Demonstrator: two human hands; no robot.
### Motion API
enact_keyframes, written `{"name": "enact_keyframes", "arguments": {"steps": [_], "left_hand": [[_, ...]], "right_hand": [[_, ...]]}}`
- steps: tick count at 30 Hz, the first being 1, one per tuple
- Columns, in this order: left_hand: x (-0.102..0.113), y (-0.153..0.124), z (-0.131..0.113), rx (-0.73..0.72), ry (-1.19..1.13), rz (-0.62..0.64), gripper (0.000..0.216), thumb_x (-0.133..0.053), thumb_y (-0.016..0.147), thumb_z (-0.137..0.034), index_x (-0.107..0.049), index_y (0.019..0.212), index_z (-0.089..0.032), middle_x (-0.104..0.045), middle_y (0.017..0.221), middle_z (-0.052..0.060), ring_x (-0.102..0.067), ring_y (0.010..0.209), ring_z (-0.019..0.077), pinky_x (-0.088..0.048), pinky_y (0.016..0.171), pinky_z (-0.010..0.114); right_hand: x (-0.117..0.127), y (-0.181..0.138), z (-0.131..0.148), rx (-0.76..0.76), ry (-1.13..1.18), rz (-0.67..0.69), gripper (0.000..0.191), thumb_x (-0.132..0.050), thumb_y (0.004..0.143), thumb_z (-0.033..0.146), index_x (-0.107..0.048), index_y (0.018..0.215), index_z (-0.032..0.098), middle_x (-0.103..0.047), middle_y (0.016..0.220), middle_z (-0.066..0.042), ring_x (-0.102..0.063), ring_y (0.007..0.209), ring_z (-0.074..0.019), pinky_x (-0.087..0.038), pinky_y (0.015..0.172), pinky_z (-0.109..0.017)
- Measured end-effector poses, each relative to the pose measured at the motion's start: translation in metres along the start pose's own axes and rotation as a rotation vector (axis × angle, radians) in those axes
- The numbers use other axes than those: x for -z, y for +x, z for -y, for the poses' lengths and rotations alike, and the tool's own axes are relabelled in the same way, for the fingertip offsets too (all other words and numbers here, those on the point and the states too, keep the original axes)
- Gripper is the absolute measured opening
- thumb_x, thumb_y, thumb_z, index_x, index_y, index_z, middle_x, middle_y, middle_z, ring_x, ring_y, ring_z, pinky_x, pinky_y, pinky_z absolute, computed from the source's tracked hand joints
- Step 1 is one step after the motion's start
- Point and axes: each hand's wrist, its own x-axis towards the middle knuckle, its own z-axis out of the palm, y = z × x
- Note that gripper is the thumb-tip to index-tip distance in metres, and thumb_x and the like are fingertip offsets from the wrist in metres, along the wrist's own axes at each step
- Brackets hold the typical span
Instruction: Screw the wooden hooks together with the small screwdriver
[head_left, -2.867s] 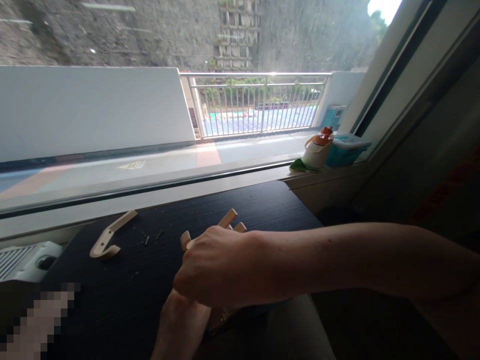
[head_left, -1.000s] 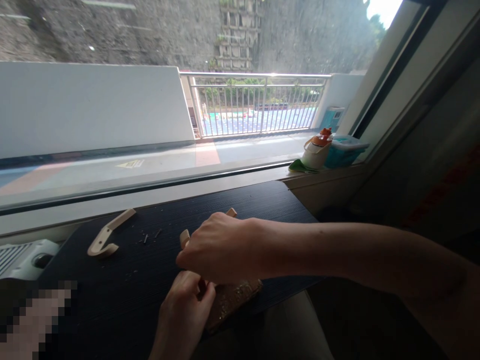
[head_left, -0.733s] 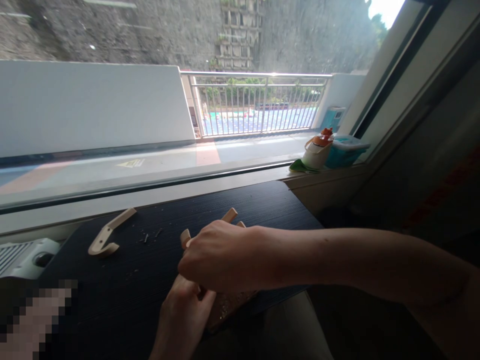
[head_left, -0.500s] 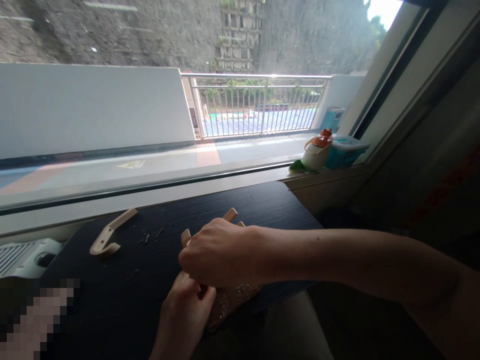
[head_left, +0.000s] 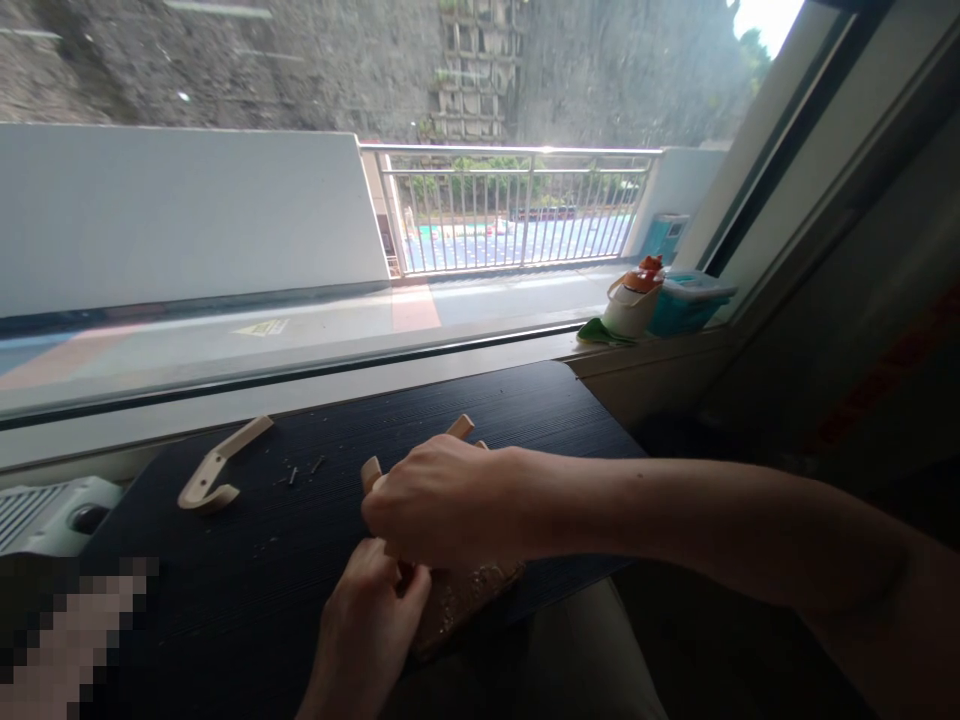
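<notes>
My right hand (head_left: 439, 505) is closed, knuckles up, over some pale wooden pieces. One curved wooden end (head_left: 370, 473) pokes out at its left, and a straight wooden end (head_left: 460, 428) shows beyond its knuckles. What its fingers grip is hidden beneath it. Just below, my left hand (head_left: 375, 600) has its fingers curled and thumb drawn in, close against the right hand; what it pinches cannot be made out. A brown, shiny-patterned slab (head_left: 469, 605) lies under both hands at the table's near edge. A J-shaped wooden hook (head_left: 210, 475) with two holes lies to the left.
Small screws (head_left: 293, 476) and crumbs lie on the dark table (head_left: 247, 580). A white bottle (head_left: 630, 308) with an orange top and a teal box (head_left: 690, 302) stand on the sill by the window. A white appliance (head_left: 60, 515) is at the left.
My right hand has shifted very slightly to the right and up over the wooden pieces. My left hand has barely moved.
</notes>
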Motion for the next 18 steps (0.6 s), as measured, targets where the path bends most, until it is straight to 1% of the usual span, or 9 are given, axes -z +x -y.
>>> {"name": "enact_keyframes", "arguments": {"steps": [2,4,5,8,10,12,14,16,18], "left_hand": [[0.009,-0.016,0.004,-0.012,0.008,0.058,0.013,-0.052,0.072,-0.031,-0.062,0.074,-0.022,-0.062,0.07,0.003,-0.062,0.064,0.0191,-0.046,0.056,0.029],[0.015,-0.02,0.005,-0.026,0.003,0.101,0.014,-0.048,0.075,-0.03,-0.06,0.074,-0.022,-0.062,0.072,0.003,-0.062,0.067,0.0183,-0.048,0.061,0.029],[0.017,-0.02,0.004,-0.025,-0.008,0.113,0.015,-0.046,0.076,-0.03,-0.059,0.077,-0.022,-0.062,0.075,0.003,-0.062,0.07,0.0184,-0.049,0.064,0.03],[0.018,-0.015,0.002,-0.011,-0.048,0.129,0.026,-0.046,0.076,-0.028,-0.058,0.098,-0.021,-0.063,0.086,0.004,-0.063,0.078,0.0193,-0.051,0.072,0.033],[0.02,-0.015,0.0,-0.041,-0.08,0.118,0.039,-0.048,0.076,-0.028,-0.053,0.113,-0.021,-0.063,0.094,0.005,-0.063,0.085,0.0202,-0.052,0.077,0.035],[0.025,-0.018,-0.001,-0.106,-0.104,0.073,0.045,-0.05,0.076,-0.028,-0.048,0.121,-0.023,-0.061,0.103,0.006,-0.061,0.095,0.0214,-0.051,0.084,0.038],[0.03,-0.023,-0.001,-0.161,-0.113,0.005,0.046,-0.051,0.078,-0.03,-0.046,0.124,-0.026,-0.057,0.114,0.006,-0.057,0.106,0.0226,-0.049,0.09,0.039],[0.034,-0.03,0.002,-0.165,-0.104,-0.084,0.046,-0.052,0.079,-0.034,-0.045,0.124,-0.027,-0.054,0.119,0.006,-0.055,0.11,0.0236,-0.048,0.092,0.041],[0.032,-0.04,0.009,-0.123,-0.094,-0.175,0.048,-0.054,0.078,-0.039,-0.044,0.123,-0.026,-0.055,0.117,0.006,-0.056,0.107,0.0241,-0.049,0.091,0.042]], "right_hand": [[0.004,-0.001,-0.005,-0.044,-0.034,0.004,0.018,-0.049,0.083,0.02,-0.064,0.077,0.013,-0.067,0.077,-0.008,-0.061,0.068,-0.0195,-0.04,0.055,-0.028],[0.006,-0.007,-0.011,-0.082,-0.02,-0.071,0.028,-0.042,0.087,0.033,-0.063,0.084,0.014,-0.066,0.077,-0.008,-0.06,0.066,-0.0188,-0.036,0.054,-0.027],[0.007,-0.013,-0.013,-0.078,0.004,-0.121,0.029,-0.042,0.087,0.036,-0.062,0.085,0.015,-0.065,0.074,-0.006,-0.058,0.064,-0.0173,-0.033,0.053,-0.026],[0.008,-0.036,-0.017,-0.12,0.103,-0.327,0.027,-0.044,0.087,0.039,-0.06,0.087,0.017,-0.061,0.067,-0.002,-0.052,0.058,-0.0118,-0.028,0.051,-0.024],[0.005,-0.053,-0.019,-0.168,0.171,-0.434,0.027,-0.046,0.087,0.04,-0.06,0.09,0.018,-0.059,0.066,0.0,-0.049,0.057,-0.0098,-0.029,0.053,-0.023],[-0.005,-0.068,-0.022,-0.243,0.254,-0.488,0.019,-0.05,0.085,0.035,-0.061,0.09,0.019,-0.059,0.067,0.002,-0.047,0.058,-0.008,-0.03,0.055,-0.022],[-0.021,-0.08,-0.027,-0.324,0.346,-0.547,0.015,-0.055,0.082,0.033,-0.061,0.088,0.02,-0.057,0.066,0.004,-0.046,0.057,-0.0073,-0.031,0.056,-0.021],[-0.041,-0.089,-0.033,-0.389,0.461,-0.612,0.017,-0.056,0.082,0.035,-0.061,0.088,0.02,-0.056,0.067,0.003,-0.046,0.058,-0.0076,-0.033,0.056,-0.021],[-0.062,-0.095,-0.04,-0.445,0.587,-0.678,0.023,-0.052,0.084,0.041,-0.06,0.088,0.02,-0.055,0.065,0.003,-0.045,0.057,-0.0084,-0.034,0.055,-0.022]]}}
